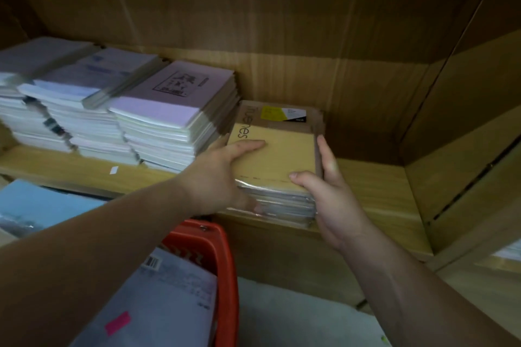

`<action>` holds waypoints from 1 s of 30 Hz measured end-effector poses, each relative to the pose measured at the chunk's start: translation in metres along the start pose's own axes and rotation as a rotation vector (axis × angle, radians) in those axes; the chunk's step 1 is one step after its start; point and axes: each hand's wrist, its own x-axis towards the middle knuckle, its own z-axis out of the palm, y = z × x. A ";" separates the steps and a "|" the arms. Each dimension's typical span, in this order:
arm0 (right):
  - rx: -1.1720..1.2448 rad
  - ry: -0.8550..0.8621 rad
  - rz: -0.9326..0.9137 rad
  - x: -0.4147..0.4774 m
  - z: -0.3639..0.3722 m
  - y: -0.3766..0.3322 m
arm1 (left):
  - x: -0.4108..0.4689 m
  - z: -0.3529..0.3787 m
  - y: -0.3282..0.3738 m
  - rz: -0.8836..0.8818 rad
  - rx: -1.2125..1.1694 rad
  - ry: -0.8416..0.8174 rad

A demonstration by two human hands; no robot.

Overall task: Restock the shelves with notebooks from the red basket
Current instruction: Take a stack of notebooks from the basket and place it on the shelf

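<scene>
1. On the wooden shelf [375, 186] sat the tan notebook stack [276, 155]; left hand [220, 177] and right hand [332, 197] clasped its sides, thumbs on top.
2. Just left stood pale notebook piles [158, 115].
3. Below hung the red basket [225, 251], holding wrapped notebooks.

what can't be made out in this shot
Head view:
- red basket: the left forearm and the bottom edge hide most of it, so what remains inside is unclear.
- lilac notebook: cover print blurred.
- brown notebook stack: left hand and right hand cover its sides; count unclear.
</scene>
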 end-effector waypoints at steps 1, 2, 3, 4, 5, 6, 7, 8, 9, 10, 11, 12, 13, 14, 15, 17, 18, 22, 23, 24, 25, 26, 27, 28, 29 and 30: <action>0.012 0.005 0.003 0.004 0.005 0.001 | 0.004 -0.002 -0.003 -0.006 -0.017 0.021; 0.022 0.007 0.010 0.008 0.009 0.000 | 0.008 -0.003 -0.006 -0.007 -0.032 0.048; 0.028 0.007 0.020 0.013 0.013 -0.001 | 0.011 -0.005 -0.008 -0.002 -0.036 0.077; 0.030 0.006 0.026 0.018 0.016 -0.002 | 0.014 -0.006 -0.010 0.005 -0.016 0.112; 0.029 0.006 0.034 0.023 0.020 -0.005 | 0.015 -0.008 -0.010 0.011 0.035 0.145; 0.021 0.013 0.043 0.027 0.022 -0.006 | 0.016 -0.009 -0.010 0.014 0.113 0.177; 0.015 0.018 0.047 0.031 0.024 -0.007 | 0.015 -0.008 -0.010 0.020 0.209 0.209; 0.015 0.019 0.045 0.033 0.024 -0.006 | 0.013 -0.007 -0.010 0.036 0.318 0.241; 0.022 0.013 0.040 0.034 0.022 -0.005 | 0.010 -0.004 -0.011 0.072 0.439 0.279; 0.034 -0.004 0.033 0.035 0.019 -0.003 | 0.006 0.001 -0.011 0.126 0.563 0.320; 0.035 -0.035 0.027 0.034 0.014 -0.002 | 0.002 0.005 -0.013 0.178 0.675 0.354; 0.002 -0.075 0.022 0.031 0.007 -0.001 | -0.001 0.009 -0.015 0.204 0.765 0.376; -0.077 -0.118 0.018 0.029 -0.001 -0.002 | -0.003 0.012 -0.016 0.201 0.834 0.381; -0.206 -0.157 0.014 0.027 -0.010 -0.004 | -0.003 0.014 -0.017 0.183 0.892 0.365; -0.367 -0.188 0.004 0.026 -0.017 -0.006 | -0.002 0.014 -0.016 0.168 0.940 0.352; -0.623 -0.224 -0.030 0.025 -0.026 -0.007 | 0.004 0.013 -0.014 0.158 0.989 0.341; -0.688 -0.211 -0.051 0.026 -0.027 -0.005 | 0.007 0.012 -0.013 0.164 0.999 0.340; -0.752 -0.093 -0.146 0.033 -0.012 0.008 | 0.012 0.006 -0.020 0.184 1.039 0.335; -0.745 -0.074 -0.166 0.037 -0.009 0.012 | 0.013 0.004 -0.022 0.183 1.050 0.342; -0.737 -0.059 -0.181 0.040 -0.006 0.016 | 0.015 0.004 -0.023 0.178 1.071 0.348; -0.722 -0.049 -0.194 0.042 -0.004 0.019 | 0.017 0.004 -0.023 0.172 1.098 0.352; -0.702 -0.043 -0.207 0.044 -0.003 0.022 | 0.019 0.004 -0.022 0.169 1.117 0.353; -0.685 -0.041 -0.217 0.045 -0.002 0.024 | 0.019 0.004 -0.020 0.176 1.121 0.354; -0.675 -0.042 -0.229 0.046 -0.002 0.025 | 0.019 0.005 -0.017 0.192 1.118 0.350; -0.669 -0.047 -0.240 0.046 -0.003 0.026 | 0.018 0.006 -0.015 0.223 1.110 0.342; -0.670 -0.056 -0.250 0.045 -0.004 0.025 | 0.017 0.008 -0.014 0.265 1.096 0.326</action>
